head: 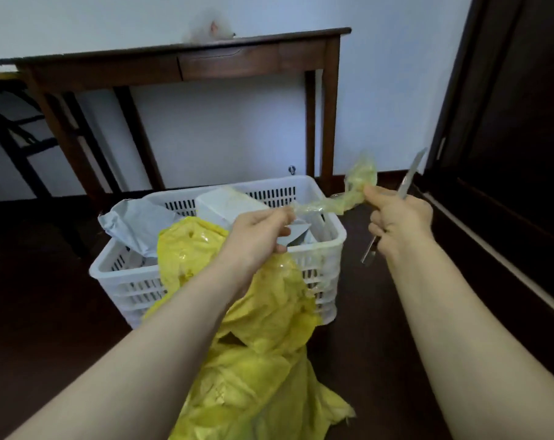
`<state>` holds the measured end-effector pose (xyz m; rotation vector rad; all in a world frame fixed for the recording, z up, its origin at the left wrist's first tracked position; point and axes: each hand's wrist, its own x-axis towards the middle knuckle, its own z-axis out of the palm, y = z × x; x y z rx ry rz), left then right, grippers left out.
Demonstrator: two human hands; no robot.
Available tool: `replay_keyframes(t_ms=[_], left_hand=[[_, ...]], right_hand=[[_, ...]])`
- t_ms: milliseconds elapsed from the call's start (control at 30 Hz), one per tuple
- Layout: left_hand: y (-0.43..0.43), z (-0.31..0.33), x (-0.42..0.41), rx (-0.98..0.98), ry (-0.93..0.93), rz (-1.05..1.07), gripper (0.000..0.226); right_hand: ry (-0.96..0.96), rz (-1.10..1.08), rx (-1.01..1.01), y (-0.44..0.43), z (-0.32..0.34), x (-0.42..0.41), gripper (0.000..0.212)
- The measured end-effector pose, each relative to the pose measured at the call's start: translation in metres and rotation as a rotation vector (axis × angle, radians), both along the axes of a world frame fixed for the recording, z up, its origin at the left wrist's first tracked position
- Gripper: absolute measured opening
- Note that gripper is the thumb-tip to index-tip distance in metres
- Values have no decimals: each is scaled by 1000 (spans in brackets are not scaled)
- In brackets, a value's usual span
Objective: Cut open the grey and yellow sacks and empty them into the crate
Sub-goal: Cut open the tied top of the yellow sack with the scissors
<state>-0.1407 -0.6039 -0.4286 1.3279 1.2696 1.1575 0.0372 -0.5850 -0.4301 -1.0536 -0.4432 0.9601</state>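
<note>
A yellow sack (256,344) hangs crumpled in front of the white slatted crate (329,249) and reaches the floor. My left hand (256,233) grips its upper part over the crate. A stretched strip of tape and yellow plastic (333,203) runs from that hand to my right hand (399,220), which pinches its end and also holds a metal utility knife (410,176), blade pointing up. A grey sack (133,223) lies slumped over the crate's left rim. White and grey parcels (225,204) sit inside the crate.
A dark wooden console table (180,58) stands against the white wall behind the crate. A black chair frame (12,122) is at the left. A dark door or cabinet (507,122) lines the right side. The floor is dark wood.
</note>
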Motion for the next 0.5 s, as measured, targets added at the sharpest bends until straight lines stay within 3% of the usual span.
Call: replay_keyframes(t_ms=[167,233,333,433,500], left_hand=[[27,9,41,56,113,159,23],[26,5,58,81,175,136,45],[3,-6,129,23,209,-163,49],[-33,-18,225,-240,203,-462,70],[-57,-23,279,-351,115,-601,71]], right_hand=[[143,-331,-79,-29,-19,102,31],[32,-345,-145,-54,-29,143,12],[-157,-304,-192,-94,-44,188,16],[-233,-310,-245,-136,-46,230,25],[-262,-345,-283,-166,-42,261,30]])
